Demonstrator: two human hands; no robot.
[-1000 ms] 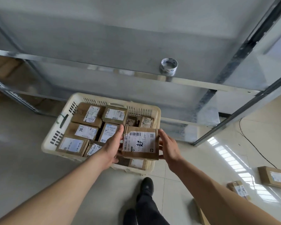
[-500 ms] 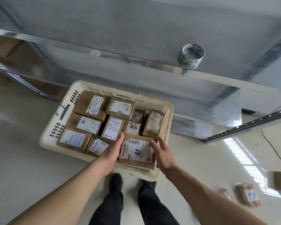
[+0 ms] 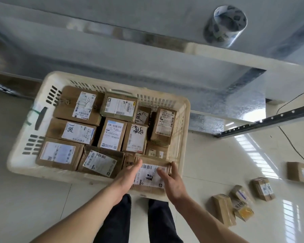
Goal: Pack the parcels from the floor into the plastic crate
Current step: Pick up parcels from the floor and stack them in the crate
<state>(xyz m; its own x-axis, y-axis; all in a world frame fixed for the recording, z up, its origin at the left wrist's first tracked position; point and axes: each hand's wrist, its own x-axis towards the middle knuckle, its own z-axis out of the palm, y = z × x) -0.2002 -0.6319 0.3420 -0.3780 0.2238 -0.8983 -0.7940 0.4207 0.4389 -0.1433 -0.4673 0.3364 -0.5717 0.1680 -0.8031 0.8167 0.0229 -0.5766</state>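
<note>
Both hands are down at the near right corner of the plastic crate (image 3: 27,130), w/ a cardboard parcel (image 3: 150,176) between them. Left hand (image 3: 128,178) lies flat along the parcel's left edge, fingers straight and together, tips reaching the far left corner. Right hand (image 3: 172,183) is at the right side, thumb lying over the white label, fingers bent round the far right corner, so it's gripping that edge. The parcel sits in the corner, its right edge close to the slotted crate wall and its near edge at the near rim. Label has a barcode and black handwriting.

Crate is pretty much packed: approx ten more labelled boxes (image 3: 77,106), side by side, most touching. Only real gaps are dark slits between the middle boxes and a thin strip along the right wall. Box tops look at or below rim level, can't tell exactly.

Crate is on the tiled floor (image 3: 33,199), far side up against a metal shelf unit (image 3: 165,71). Roll of tape (image 3: 224,26) stands on the shelf near its front edge.

Off to the right on the floor, well apart from the crate, are the loose parcels (image 3: 242,202), a few bunched together, one more further right by the frame edge. Open tile between them and the crate. The person's dark trouser legs (image 3: 116,220) are just at the near rim.
</note>
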